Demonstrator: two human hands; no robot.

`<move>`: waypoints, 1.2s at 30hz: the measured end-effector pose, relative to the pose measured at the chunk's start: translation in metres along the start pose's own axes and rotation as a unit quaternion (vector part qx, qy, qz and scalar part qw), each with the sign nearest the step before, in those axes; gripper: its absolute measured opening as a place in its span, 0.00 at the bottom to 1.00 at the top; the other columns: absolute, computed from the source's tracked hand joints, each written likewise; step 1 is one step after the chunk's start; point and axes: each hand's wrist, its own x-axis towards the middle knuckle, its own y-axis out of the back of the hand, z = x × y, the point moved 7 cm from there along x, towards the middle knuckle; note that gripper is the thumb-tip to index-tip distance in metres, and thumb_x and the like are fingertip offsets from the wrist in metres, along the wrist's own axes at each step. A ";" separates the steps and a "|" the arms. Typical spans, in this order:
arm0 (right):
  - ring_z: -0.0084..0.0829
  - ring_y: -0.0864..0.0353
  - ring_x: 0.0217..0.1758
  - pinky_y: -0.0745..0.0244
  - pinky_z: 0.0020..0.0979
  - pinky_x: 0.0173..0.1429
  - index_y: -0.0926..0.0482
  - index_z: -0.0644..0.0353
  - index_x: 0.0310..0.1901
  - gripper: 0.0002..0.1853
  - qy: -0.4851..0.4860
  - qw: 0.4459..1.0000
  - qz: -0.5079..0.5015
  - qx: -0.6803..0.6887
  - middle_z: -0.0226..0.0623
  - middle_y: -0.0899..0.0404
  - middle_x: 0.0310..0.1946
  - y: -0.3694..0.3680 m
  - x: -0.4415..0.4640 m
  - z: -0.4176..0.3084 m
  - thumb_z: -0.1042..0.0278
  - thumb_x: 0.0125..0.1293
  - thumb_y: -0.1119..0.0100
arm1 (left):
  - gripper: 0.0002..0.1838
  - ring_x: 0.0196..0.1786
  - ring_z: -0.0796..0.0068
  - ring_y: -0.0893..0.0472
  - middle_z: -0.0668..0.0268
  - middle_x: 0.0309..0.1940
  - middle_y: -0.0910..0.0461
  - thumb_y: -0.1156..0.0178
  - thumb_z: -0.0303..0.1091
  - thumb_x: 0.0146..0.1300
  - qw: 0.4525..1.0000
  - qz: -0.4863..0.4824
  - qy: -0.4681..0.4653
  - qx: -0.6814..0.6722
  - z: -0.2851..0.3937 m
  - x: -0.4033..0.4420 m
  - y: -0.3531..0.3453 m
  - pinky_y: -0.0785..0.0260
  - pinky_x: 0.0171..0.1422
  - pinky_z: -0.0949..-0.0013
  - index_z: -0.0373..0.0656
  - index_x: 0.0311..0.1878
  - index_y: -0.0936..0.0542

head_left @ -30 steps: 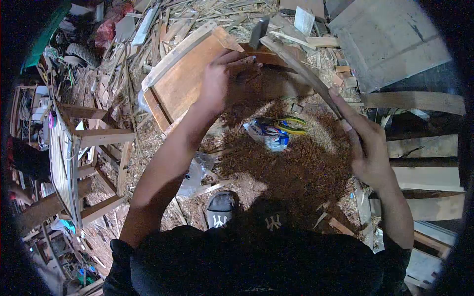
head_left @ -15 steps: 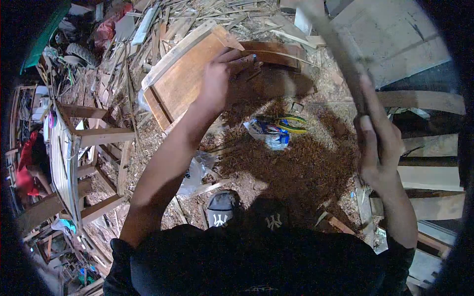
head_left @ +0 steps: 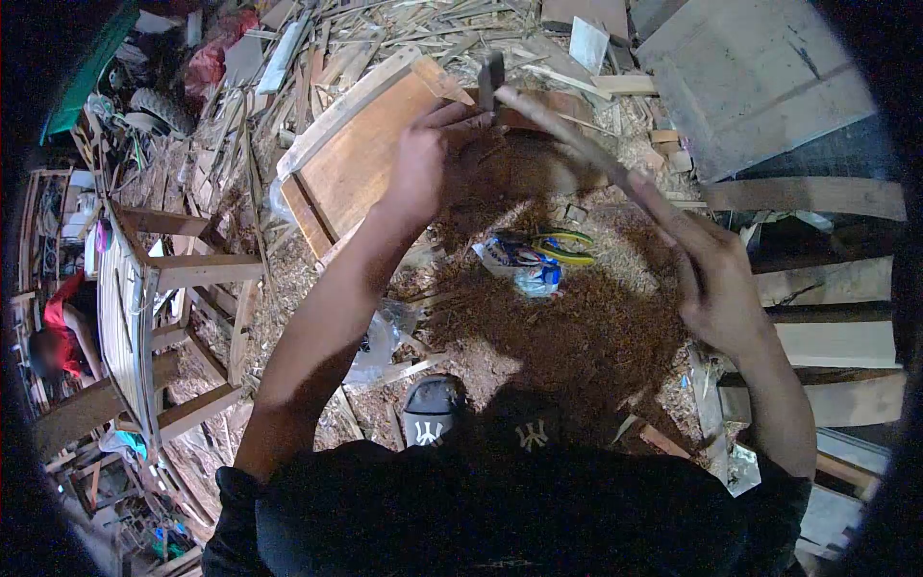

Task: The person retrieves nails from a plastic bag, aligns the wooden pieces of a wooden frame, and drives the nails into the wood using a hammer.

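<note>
A hammer [head_left: 567,135] is in my right hand [head_left: 716,269], the fingers wrapped round the end of its handle. Its dark head [head_left: 492,82] is right at the fingertips of my left hand [head_left: 423,163]. Those left fingers are pinched together at the upper right corner of a brown wooden panel [head_left: 361,159] with a pale edge strip. What they hold, if anything, is too small to tell. A curved brown wooden piece [head_left: 548,104] extends right from that corner, partly hidden behind the hammer handle and in shadow.
A torn plastic packet [head_left: 538,279] and yellow-black pliers [head_left: 567,252] lie on sawdust before my shoes [head_left: 433,409]. Wood offcuts [head_left: 385,29] cover the far floor. A wooden frame [head_left: 202,269] stands left, a person in red [head_left: 72,332] beyond it. Curved boards [head_left: 836,341] lie right.
My right hand has swung the hammer down and leftward, bringing its head to my left fingertips. The left hand has stayed in place. The person at left has shifted.
</note>
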 end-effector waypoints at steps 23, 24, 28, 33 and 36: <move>0.54 0.21 0.67 0.28 0.41 0.71 0.33 0.54 0.76 0.39 0.176 0.965 0.192 -0.002 0.58 0.23 0.64 0.019 -0.006 -0.020 0.92 0.61 0.51 | 0.15 0.41 0.57 0.16 0.61 0.39 0.14 0.31 0.28 0.54 0.999 0.008 -0.012 0.033 -0.004 0.000 -0.002 0.21 0.47 0.62 0.44 0.47 0.11; 0.54 0.20 0.65 0.26 0.41 0.70 0.33 0.54 0.76 0.40 0.176 0.960 0.217 0.010 0.58 0.22 0.63 0.018 -0.010 -0.014 0.92 0.61 0.51 | 0.16 0.44 0.57 0.16 0.61 0.41 0.14 0.29 0.31 0.54 1.000 -0.005 0.000 0.030 -0.006 -0.001 -0.004 0.21 0.49 0.60 0.45 0.48 0.11; 0.51 0.20 0.66 0.25 0.42 0.68 0.33 0.51 0.76 0.39 0.057 0.996 0.061 0.016 0.56 0.22 0.64 0.004 -0.003 0.004 0.91 0.63 0.51 | 0.19 0.48 0.56 0.16 0.60 0.45 0.14 0.28 0.33 0.53 1.000 -0.015 0.007 0.006 -0.002 -0.002 -0.002 0.20 0.53 0.59 0.46 0.50 0.11; 0.50 0.18 0.65 0.25 0.42 0.67 0.32 0.48 0.76 0.37 0.133 0.972 0.189 0.047 0.54 0.21 0.63 0.010 -0.005 -0.007 0.91 0.67 0.54 | 0.21 0.49 0.56 0.15 0.59 0.47 0.14 0.27 0.33 0.52 0.999 -0.018 0.034 0.003 -0.003 -0.007 0.001 0.20 0.53 0.59 0.45 0.52 0.12; 0.50 0.20 0.68 0.27 0.41 0.70 0.32 0.51 0.76 0.34 0.073 0.986 0.142 0.049 0.52 0.21 0.65 0.002 -0.008 0.003 0.89 0.70 0.55 | 0.25 0.52 0.53 0.17 0.58 0.50 0.16 0.29 0.31 0.54 0.998 -0.028 0.060 0.022 0.008 -0.018 0.012 0.22 0.56 0.57 0.46 0.58 0.15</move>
